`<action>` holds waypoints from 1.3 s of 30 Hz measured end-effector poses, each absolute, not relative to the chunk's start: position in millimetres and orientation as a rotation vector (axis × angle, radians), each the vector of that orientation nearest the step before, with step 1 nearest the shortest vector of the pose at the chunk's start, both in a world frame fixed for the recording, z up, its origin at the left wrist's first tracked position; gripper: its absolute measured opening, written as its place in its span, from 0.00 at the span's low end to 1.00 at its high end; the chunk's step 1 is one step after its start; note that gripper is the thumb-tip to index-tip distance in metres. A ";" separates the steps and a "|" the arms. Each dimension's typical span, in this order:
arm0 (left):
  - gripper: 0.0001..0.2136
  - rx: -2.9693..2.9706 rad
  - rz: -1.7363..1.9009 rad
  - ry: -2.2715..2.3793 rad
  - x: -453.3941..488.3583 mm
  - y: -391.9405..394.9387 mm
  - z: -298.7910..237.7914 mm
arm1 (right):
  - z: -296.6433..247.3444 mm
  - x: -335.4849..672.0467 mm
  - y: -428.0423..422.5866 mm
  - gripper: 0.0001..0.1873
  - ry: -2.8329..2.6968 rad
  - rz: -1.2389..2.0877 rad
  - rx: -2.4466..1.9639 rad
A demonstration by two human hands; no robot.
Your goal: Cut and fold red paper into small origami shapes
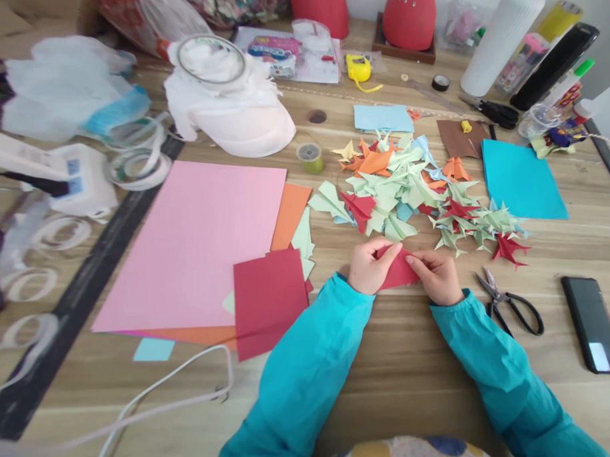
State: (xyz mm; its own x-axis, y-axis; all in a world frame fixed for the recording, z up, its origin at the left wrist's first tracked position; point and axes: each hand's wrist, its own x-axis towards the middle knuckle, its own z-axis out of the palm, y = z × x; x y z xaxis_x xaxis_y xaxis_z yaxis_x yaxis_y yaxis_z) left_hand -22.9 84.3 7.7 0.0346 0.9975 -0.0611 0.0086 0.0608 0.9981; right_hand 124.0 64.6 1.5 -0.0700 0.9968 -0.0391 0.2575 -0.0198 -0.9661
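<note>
Between my two hands is a small piece of red paper point(397, 270), held low over the table. My left hand point(370, 266) pinches its left side, thumb on top. On its right side my right hand point(437, 274) grips the edge between thumb and fingers. Parts of the paper are hidden under my fingers. Just beyond lies a heap of folded paper pieces point(398, 178) in pale green, orange, red and light blue. A stack of red paper point(270, 303) rests left of my left hand, overlapping a large pink sheet point(205, 238).
Black-handled scissors point(508, 303) and a phone point(594, 325) lie to the right. Bright blue paper point(523, 181) is beyond them. White tape rolls point(139, 169), a power adapter point(83, 176) and a white cable point(164, 373) occupy the left. A yellow tape measure point(358, 68) sits at the back.
</note>
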 end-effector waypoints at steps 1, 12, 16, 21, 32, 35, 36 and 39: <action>0.11 1.193 1.142 1.213 -22.6 84.4 7.4 | 1.7 123.9 64.6 0.11 -1.436 1.141 -1.391; 0.07 1.287 1.090 1.130 -25.1 85.3 9.5 | 2.2 124.2 64.5 0.12 -1.427 1.098 -1.432; 0.07 1.297 1.056 1.141 -26.8 86.1 8.7 | 1.3 124.7 64.3 0.14 -1.400 1.094 -1.443; 0.17 1.223 1.099 1.197 -23.6 86.1 1.1 | 2.5 122.5 64.1 0.16 -1.252 1.275 -1.417; 0.15 0.913 1.193 1.246 -21.0 86.5 5.3 | -0.9 123.2 64.1 0.18 -1.245 1.338 -1.266; 0.15 0.870 1.200 1.285 -20.6 86.9 5.3 | -4.5 124.5 64.2 0.20 -1.280 1.326 -1.282; 0.16 0.859 1.200 1.283 -20.1 86.8 5.1 | -5.3 124.7 64.1 0.21 -1.283 1.332 -1.288; 0.16 0.832 1.197 1.271 -19.1 86.3 3.7 | -6.0 125.1 62.8 0.23 -1.285 1.347 -1.297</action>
